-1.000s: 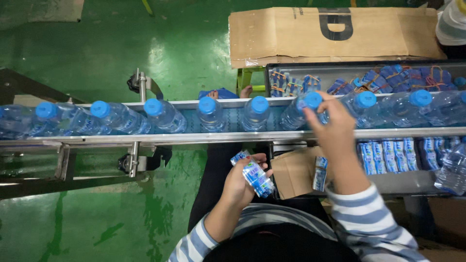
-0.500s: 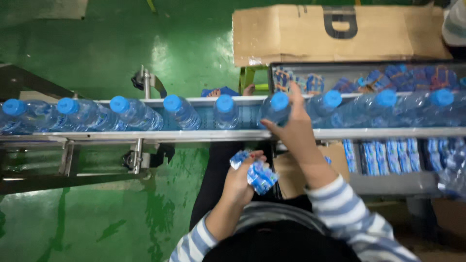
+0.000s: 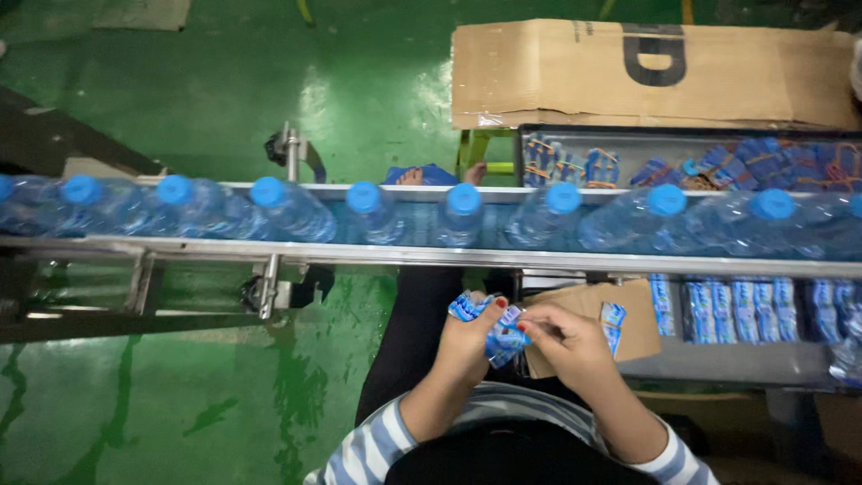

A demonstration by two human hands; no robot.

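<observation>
My left hand point(image 3: 469, 339) grips a small stack of blue and white labels point(image 3: 499, 328) in front of my lap. Fingers of my right hand point(image 3: 566, 346) pinch the right edge of that same stack. Just beyond both hands runs a metal conveyor point(image 3: 431, 256) carrying a row of clear water bottles with blue caps point(image 3: 463, 214). No hand touches a bottle.
A grey tray point(image 3: 754, 314) at the right holds rows of label bundles, beside a small cardboard piece point(image 3: 593, 301). Behind the conveyor sit a bin of banded label bundles point(image 3: 700, 166) and a large cardboard box point(image 3: 646, 72). The floor point(image 3: 224, 386) is green.
My right hand has come back from a bottle cap on the conveyor to the label stack in my left hand. The bottles have travelled left along the belt.
</observation>
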